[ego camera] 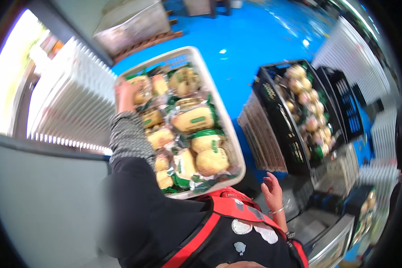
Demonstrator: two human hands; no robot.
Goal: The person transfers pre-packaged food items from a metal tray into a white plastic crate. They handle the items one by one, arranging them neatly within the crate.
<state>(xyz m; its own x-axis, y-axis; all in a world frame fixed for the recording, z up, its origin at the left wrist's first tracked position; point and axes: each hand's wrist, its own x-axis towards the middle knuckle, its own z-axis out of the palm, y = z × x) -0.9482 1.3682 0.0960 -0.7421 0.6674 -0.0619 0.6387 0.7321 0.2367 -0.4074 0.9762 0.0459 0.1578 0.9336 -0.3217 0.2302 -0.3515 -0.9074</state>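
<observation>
A white plastic crate stands right in front of me, filled with clear and green plastic bags of pale yellow produce. Near its far left corner, my left hand is on one of the bags. Blur and the bag hide how the fingers close. My right hand hangs to the right of the crate's near end. It holds nothing, its fingers loosely bent and apart, with a bracelet at the wrist.
A black crate of similar bagged produce rests on stacked crates to the right. White crates are stacked on the left beside a window. A metal-framed table or cart is at lower right. Blue floor stretches beyond.
</observation>
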